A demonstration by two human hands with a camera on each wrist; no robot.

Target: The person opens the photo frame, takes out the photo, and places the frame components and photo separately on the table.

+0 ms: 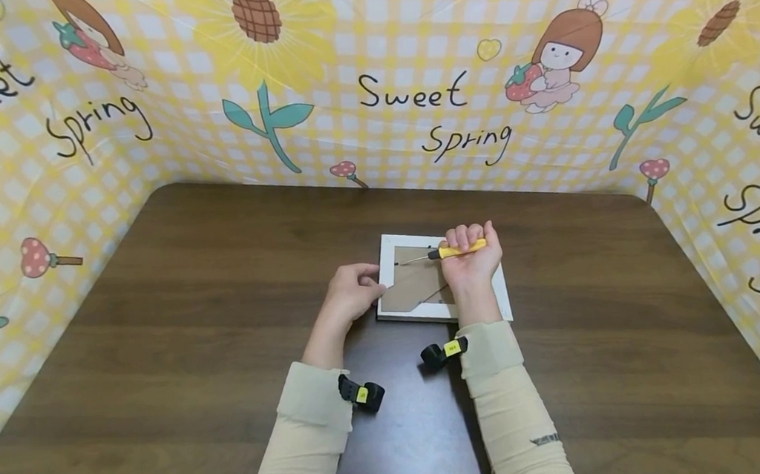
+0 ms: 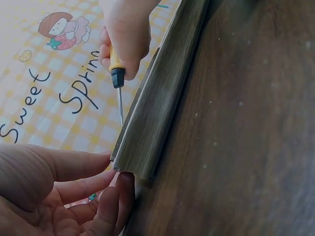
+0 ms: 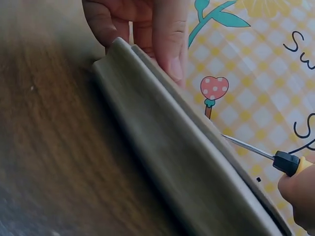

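A picture frame (image 1: 388,259) with a white border lies on its face, its brown backing board (image 1: 413,283) turned up. My left hand (image 1: 351,291) pinches its left edge near a corner; in the right wrist view the thumb lies along the top side. My right hand (image 1: 472,268), above the frame's right part, grips a screwdriver (image 2: 118,76) by its yellow and black handle. The metal shaft (image 3: 248,146) points left, its tip at a small dark tab near the backing's left edge. Whether the tip touches the tab I cannot tell. The right hand hides part of the backing.
The frame rests on a dark brown wooden table (image 1: 212,317). A yellow checked cloth (image 1: 390,28) with printed flowers and lettering rises along the back and both sides. Each wrist wears a black strap camera (image 1: 366,396).
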